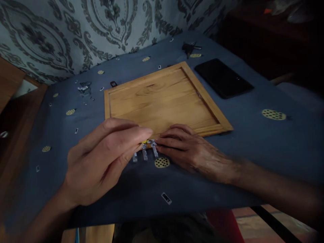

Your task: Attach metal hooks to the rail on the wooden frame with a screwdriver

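A shallow wooden framed panel lies on the cloth-covered table, its near edge under my hands. Along that edge sit several small metal hooks, pointing towards me. My left hand is closed in a pinch above the edge. Something small and yellow shows at its fingertips, but its kind is hidden. My right hand rests low at the near edge, fingers bent and close together. Its fingertips press against the rightmost hook; the thumb is out of sight.
A black smartphone lies right of the panel. Behind it is a dark bunch that looks like keys. Small shiny loose hardware lies at the left, and a small dark loop touches the panel's far corner. A patterned curtain borders the table.
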### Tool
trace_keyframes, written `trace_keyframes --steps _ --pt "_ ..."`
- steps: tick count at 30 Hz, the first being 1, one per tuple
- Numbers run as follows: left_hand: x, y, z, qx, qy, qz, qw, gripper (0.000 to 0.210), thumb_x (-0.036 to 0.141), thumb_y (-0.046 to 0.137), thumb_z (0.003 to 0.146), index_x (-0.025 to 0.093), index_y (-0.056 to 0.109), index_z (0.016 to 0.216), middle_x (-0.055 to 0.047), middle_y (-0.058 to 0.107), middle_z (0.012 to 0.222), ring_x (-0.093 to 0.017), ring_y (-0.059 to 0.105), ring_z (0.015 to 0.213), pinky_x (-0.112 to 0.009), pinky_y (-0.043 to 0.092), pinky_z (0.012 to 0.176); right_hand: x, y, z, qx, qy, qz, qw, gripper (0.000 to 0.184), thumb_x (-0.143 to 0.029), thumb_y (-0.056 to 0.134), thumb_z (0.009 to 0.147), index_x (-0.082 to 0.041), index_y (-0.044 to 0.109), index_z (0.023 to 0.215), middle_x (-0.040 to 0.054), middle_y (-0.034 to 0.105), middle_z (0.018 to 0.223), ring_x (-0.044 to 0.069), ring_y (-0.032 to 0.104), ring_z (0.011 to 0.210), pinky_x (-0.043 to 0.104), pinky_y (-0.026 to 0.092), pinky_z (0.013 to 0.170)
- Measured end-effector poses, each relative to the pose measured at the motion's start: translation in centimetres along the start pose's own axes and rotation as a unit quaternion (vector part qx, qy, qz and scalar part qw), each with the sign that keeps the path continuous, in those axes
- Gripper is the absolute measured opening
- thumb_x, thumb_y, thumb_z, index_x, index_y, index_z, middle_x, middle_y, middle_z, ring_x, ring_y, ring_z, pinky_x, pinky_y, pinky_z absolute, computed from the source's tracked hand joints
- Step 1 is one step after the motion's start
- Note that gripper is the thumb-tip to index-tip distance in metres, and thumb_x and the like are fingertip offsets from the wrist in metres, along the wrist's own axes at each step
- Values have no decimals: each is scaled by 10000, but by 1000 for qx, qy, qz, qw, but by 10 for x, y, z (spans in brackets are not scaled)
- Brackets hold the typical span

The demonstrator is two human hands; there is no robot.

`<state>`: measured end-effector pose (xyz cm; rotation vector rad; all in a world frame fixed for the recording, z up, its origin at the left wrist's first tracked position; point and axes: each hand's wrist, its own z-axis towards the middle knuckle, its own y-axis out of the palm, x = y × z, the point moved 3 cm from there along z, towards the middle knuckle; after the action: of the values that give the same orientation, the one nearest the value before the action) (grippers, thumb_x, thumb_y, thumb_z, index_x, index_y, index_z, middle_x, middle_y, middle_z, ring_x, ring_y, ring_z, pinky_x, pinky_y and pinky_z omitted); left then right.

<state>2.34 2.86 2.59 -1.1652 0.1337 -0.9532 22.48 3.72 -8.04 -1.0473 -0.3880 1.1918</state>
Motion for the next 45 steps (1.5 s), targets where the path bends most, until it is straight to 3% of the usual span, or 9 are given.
trace_keyframes --steps 19,28,32,38,45 --pt "3 3 3 24 26 15 999 217 181 618 969 223 663 1177 -33 734 1007 -162 716 877 -248 620 757 0 0 0 2 -8 -7 1000 258 -189 463 1031 -138 697 1129 88 750 1171 241 632 1105 475 492 1002" --pt "-7 9 -4 29 -8 -66 997 449 122 645 936 267 540 1348 -20 712 1167 -196 707 1044 -378 597 969 0 0 1 1 -3 1 1000 286 -205 441 1041 -153 709 1125 92 756 1153 239 640 1096 485 496 982" --pt "-7 12 -3 59 25 -54 996 395 123 629 952 269 564 1313 -26 698 1175 -177 694 1044 -346 597 945 0 1 -1 -13 4 10 1000 288 -203 452 1032 -165 695 1181 92 748 1184 248 623 1138 510 479 1014" --pt "-6 13 8 104 65 -2 992 286 154 693 927 195 620 1201 -25 688 1028 -140 661 925 -271 585 832 0 -1 -1 -9 6 17 1000 296 -182 451 1021 -174 697 1186 78 751 1192 244 620 1141 493 475 1013" --pt "-4 16 16 86 51 -36 994 294 112 642 946 190 596 1225 -24 694 1055 -139 680 910 -285 591 850 -1 -1 0 -9 0 6 1000 306 -177 462 1009 -185 699 1201 83 751 1194 250 626 1127 500 476 1004"
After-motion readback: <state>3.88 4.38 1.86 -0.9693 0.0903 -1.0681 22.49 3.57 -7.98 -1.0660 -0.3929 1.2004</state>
